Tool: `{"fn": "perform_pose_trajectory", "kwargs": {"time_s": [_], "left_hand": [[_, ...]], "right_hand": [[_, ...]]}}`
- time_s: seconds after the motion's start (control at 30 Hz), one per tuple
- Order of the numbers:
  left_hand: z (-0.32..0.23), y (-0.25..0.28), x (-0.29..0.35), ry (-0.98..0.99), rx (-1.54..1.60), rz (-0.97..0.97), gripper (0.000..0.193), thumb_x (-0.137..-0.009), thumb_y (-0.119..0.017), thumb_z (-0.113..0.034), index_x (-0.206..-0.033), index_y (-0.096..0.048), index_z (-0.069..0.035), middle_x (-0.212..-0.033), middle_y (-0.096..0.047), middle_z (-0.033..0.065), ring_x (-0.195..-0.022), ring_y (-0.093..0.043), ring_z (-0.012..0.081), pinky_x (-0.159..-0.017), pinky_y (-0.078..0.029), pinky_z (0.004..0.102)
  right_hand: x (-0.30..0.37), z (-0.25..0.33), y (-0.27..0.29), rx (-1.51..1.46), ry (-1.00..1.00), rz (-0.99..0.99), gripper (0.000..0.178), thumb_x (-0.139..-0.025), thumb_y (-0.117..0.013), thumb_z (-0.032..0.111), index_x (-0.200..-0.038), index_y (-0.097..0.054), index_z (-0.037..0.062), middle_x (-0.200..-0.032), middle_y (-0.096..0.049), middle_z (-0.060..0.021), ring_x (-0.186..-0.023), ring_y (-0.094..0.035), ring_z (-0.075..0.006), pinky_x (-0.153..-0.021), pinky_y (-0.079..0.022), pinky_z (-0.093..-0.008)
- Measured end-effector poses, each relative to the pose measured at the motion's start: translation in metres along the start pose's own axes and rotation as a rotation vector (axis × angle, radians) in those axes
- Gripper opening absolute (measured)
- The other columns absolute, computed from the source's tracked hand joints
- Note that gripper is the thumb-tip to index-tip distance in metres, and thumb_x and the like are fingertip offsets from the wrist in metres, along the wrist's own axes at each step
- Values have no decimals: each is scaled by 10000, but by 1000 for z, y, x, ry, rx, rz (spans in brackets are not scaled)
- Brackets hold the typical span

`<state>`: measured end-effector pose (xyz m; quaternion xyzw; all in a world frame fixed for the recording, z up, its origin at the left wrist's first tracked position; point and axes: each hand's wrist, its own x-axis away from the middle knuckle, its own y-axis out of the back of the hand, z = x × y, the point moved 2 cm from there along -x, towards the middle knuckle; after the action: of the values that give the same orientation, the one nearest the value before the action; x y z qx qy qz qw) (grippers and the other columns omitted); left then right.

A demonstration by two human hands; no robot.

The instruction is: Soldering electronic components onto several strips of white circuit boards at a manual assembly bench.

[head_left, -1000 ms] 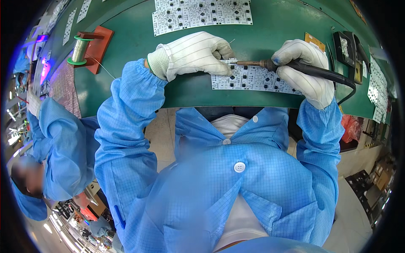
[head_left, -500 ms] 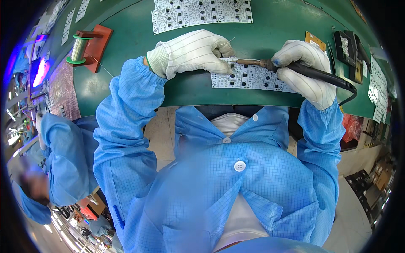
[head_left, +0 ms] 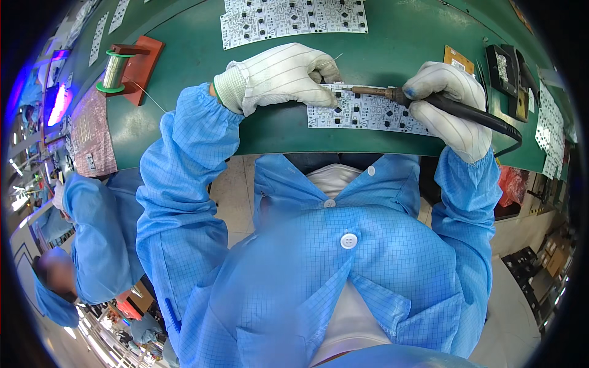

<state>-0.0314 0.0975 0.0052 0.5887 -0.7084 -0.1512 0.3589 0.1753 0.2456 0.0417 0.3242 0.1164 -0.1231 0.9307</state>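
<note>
The step in hand looks like soldering along the far edge of a white circuit board (head_left: pixel 368 116), which lies flat near the front of the green table (head_left: pixel 264 140). The right hand (head_left: pixel 453 110) wraps its gloved fingers around a soldering iron (head_left: pixel 396 94), the tip pointing left over the board; whether it touches is too small to tell. The left hand (head_left: pixel 279 83) has thumb and forefinger bent together at the board's far left corner, a thin wire (head_left: pixel 338 56) sticking up beyond them; what they pinch cannot be told. The next move seems to call for a steady tip, clear of the left fingertips just beside it. Only a narrow strip separates the board from the table's near edge. Bare surface opens on the far side, up to more boards (head_left: pixel 294 24), while the right is tighter, with a black holder (head_left: pixel 502 70) beyond the hand.
</note>
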Motion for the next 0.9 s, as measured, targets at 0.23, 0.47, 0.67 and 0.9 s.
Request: {"fn": "perform_pose_trajectory", "kwargs": {"time_s": [0.23,0.47,0.67,0.9], "left_hand": [[-5,3,2,-78,120,-42,380,-767,-736,-285,-1002,-664,5,-770,-641,119,-697,-589,199,-637,-474,335],[-13,16,13,63,201,-59,399,-782,-697,-324,-989,-659,14,-873,-635,140,-782,-600,241,-724,-476,336],[-7,12,13,176,79,-133,392,-758,-703,-277,-1016,-665,16,-839,-668,103,-743,-604,172,-699,-488,287],[-9,9,21,146,292,-134,419,-797,-687,-266,-1099,-628,19,-848,-678,48,-698,-583,89,-647,-474,231]], "right_hand": [[40,-7,27,-117,-248,-376,170,-748,-592,13,-917,-594,-5,-805,-590,-76,-712,-544,-130,-620,-429,-260],[114,-29,81,-78,-460,-1009,208,-890,-574,107,-1063,-605,-4,-849,-632,-91,-712,-548,-110,-647,-431,-239],[139,-60,89,73,-279,-1229,244,-926,-600,138,-1117,-613,-11,-962,-649,-101,-802,-607,-144,-724,-502,-273],[140,-60,127,213,-339,-1280,178,-930,-580,93,-1049,-616,-34,-830,-650,-83,-676,-594,-117,-615,-485,-257]]}}
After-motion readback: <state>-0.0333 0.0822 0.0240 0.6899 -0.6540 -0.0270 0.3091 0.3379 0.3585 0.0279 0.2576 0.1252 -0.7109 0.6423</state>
